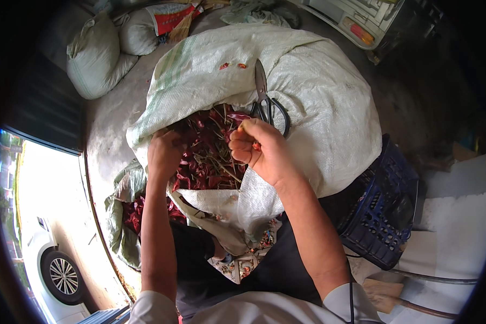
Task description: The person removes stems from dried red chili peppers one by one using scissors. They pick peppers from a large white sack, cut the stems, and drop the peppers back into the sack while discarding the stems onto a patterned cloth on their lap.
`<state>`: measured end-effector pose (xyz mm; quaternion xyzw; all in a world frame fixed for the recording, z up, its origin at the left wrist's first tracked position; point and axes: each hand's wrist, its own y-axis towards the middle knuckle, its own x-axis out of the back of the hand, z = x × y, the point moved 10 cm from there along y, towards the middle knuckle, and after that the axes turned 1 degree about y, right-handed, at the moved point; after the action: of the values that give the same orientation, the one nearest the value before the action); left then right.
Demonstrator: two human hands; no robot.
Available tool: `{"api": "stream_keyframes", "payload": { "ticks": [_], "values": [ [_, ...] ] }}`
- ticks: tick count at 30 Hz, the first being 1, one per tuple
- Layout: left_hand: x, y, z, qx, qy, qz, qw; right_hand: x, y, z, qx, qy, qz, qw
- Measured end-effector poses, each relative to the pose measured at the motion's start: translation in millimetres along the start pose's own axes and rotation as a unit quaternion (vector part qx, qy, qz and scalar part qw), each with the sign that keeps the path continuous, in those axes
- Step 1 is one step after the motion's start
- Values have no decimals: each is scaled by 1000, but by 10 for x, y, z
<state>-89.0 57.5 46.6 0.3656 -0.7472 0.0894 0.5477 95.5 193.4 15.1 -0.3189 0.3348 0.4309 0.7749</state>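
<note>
Down in the mouth of the big white woven sack (308, 92) lies a heap of dried red chillies (208, 156), dark, wrinkled and tangled with pale stems; the left hand (164, 154) is buried among them, its grip hidden, while the right hand (262, 151) is clenched on one small red chilli. Black-handled scissors (264, 97) rest on the sack just beyond that fist. Farther off, on the concrete floor (119, 108), sit two tied pale sacks (94, 56), one with a red-and-white printed panel (170, 19), and a dark blue plastic crate (380, 210) stands at the right.

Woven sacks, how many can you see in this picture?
4: the big open sack of dried chillies at centre, two tied ones upper left, one greenish sack lower left. More may be hidden.
</note>
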Motion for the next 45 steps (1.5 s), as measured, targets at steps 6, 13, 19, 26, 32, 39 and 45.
{"api": "stream_keyframes", "payload": {
  "ticks": [6,13,19,26,32,39,45],
  "values": [
    [30,-334,-158,256,-422,167,853,-29,55,-140,-2,-181,-10,983],
    [-188,-372,-299,144,-405,177,886,-262,133,-352,-17,-257,25,966],
    [-155,-347,-543,48,-354,165,919,-27,243,-265,92,-398,-45,912],
    [13,-307,-771,-71,-246,91,962,-329,64,40,215,-553,-54,803],
    [109,-360,-942,-148,-84,11,985,-462,-20,86,263,-630,-57,728],
    [-8,-357,-695,13,-305,-32,952,-372,17,48,285,-476,-79,828],
    [-420,-497,-464,208,-570,60,793,-205,82,22,153,17,-15,988]
  ]
}}
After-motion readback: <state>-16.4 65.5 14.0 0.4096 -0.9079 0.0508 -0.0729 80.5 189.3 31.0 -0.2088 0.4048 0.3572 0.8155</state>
